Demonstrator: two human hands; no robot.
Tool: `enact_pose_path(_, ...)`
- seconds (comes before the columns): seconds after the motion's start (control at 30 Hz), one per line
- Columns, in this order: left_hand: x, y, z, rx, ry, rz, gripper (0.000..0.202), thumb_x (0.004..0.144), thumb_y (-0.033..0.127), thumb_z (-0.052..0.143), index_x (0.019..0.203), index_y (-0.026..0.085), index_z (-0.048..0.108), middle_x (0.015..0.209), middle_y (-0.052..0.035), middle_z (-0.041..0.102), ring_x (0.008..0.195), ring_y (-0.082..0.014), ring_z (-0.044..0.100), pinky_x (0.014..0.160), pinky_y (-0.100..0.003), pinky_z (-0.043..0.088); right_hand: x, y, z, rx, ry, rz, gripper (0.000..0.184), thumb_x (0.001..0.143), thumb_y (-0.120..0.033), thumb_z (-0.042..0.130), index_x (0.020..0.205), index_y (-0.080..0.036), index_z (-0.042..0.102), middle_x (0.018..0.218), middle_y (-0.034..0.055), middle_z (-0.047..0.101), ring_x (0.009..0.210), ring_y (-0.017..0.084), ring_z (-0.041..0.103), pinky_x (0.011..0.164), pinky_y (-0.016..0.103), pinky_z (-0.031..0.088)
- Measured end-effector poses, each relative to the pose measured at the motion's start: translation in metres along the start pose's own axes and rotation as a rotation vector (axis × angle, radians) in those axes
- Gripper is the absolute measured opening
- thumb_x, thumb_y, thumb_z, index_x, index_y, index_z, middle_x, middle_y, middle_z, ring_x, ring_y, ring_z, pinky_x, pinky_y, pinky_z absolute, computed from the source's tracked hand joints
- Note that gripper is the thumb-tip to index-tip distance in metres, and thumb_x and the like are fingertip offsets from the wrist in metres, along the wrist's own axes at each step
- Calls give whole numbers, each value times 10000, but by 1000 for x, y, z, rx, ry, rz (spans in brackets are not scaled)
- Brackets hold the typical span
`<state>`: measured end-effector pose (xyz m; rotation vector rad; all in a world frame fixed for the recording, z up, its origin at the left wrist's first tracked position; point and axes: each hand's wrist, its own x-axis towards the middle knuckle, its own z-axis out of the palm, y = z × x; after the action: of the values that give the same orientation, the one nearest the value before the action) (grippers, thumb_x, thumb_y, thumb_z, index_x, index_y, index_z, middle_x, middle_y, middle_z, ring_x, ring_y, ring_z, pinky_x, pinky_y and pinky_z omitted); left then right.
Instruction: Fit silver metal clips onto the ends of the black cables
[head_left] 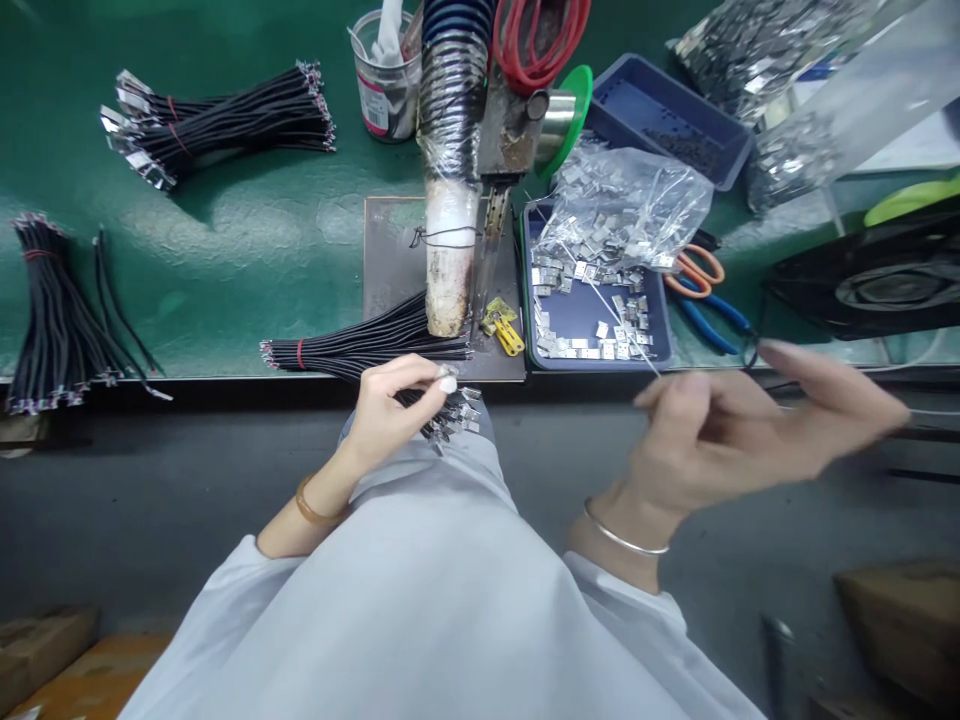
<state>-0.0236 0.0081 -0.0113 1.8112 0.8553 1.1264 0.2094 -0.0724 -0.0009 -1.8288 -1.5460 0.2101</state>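
Observation:
My left hand [397, 405] is closed in a pinch on the metal-tipped ends of a black cable bundle [360, 348] that lies over the front edge of the bench, tied with a red band. My right hand [739, 425] hovers lower right, blurred by motion, with its fingers stretched out; a thin pale wire [622, 325] runs from near its fingertips up toward the blue tray [581, 310] of small metal clips. Whether the right hand holds that wire I cannot tell.
A wrapped hose and soldering fixture [454, 200] stand on a grey plate [390, 260]. Other cable bundles lie at far left [56, 320] and upper left [225, 120]. Scissors [697, 270], blue pliers [712, 320], a bag of clips [622, 205] and a cup [382, 85] are about.

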Motion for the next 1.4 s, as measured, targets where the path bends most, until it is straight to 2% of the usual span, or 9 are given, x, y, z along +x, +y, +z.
enact_pose_path(0.13, 8, -11, -1, 227, 70, 167, 100, 924, 181, 701, 834, 173, 744, 827, -36, 741, 769, -156, 652, 749, -303, 538, 29, 28, -16, -158, -41, 85, 213, 922, -416, 640, 792, -250, 608, 780, 43, 710, 786, 242, 707, 675, 345, 537)
enact_pose_path(0.33, 20, -27, 10, 621, -149, 285, 153, 946, 146, 624, 827, 158, 720, 870, -102, 720, 845, -245, 600, 768, -376, 494, 66, 47, -19, -385, -128, 183, 194, 790, -230, 695, 674, -244, 540, 675, 19, 620, 650, 213, 591, 627, 331, 402)
enact_pose_path(0.57, 17, -23, 7, 281, 30, 357, 116, 992, 196, 610, 910, 154, 681, 809, -48, 747, 734, -164, 621, 729, -292, 509, 74, 39, -5, -452, -141, 96, 194, 780, -140, 638, 703, -238, 489, 774, 36, 625, 681, 206, 576, 640, 330, 368)
enact_pose_path(0.77, 18, -13, 1, 184, -64, 366, 115, 948, 152, 636, 873, 152, 723, 733, -25, 704, 624, -111, 583, 614, -229, 481, 80, 46, 1, -394, -124, 78, 206, 785, -153, 671, 711, -237, 498, 794, 37, 633, 692, 201, 580, 662, 327, 407)
enact_pose_path(0.9, 16, -12, 5, 120, -82, 246, 97, 883, 103, 615, 836, 145, 690, 664, 13, 646, 520, -64, 503, 496, -169, 406, 81, 48, 6, -461, -26, 62, 202, 782, -121, 623, 718, -247, 480, 783, 46, 648, 689, 217, 590, 639, 335, 401)
enact_pose_path(1.03, 15, -12, 8, 23, -81, 24, 74, 849, 167, 616, 850, 149, 688, 649, 20, 646, 535, -63, 544, 468, -136, 389, 62, 22, 11, -248, 232, 22, 209, 832, -140, 599, 705, -255, 481, 706, 11, 617, 644, 190, 607, 648, 336, 487)
enact_pose_path(1.13, 17, -11, 8, -38, -96, -61, 98, 840, 210, 640, 835, 139, 708, 653, 3, 663, 553, -74, 559, 470, -141, 392, 32, -17, 21, 94, 413, 9, 171, 902, -251, 648, 748, -242, 574, 827, 28, 708, 730, 178, 696, 648, 312, 561)
enact_pose_path(1.27, 19, -8, 6, -62, -104, -94, 109, 829, 226, 665, 779, 139, 709, 655, -8, 678, 523, -71, 514, 451, -157, 359, 2, -53, 45, 510, 202, 86, 113, 896, -244, 700, 785, -228, 707, 893, 26, 757, 828, 160, 746, 705, 279, 623)
enact_pose_path(1.4, 20, -8, 6, -41, -109, -65, 126, 835, 217, 676, 733, 146, 700, 611, 16, 616, 483, -54, 415, 447, -171, 323, -1, -53, 66, 694, 70, 166, 57, 848, -244, 733, 798, -222, 750, 945, 36, 778, 842, 158, 758, 739, 272, 650)
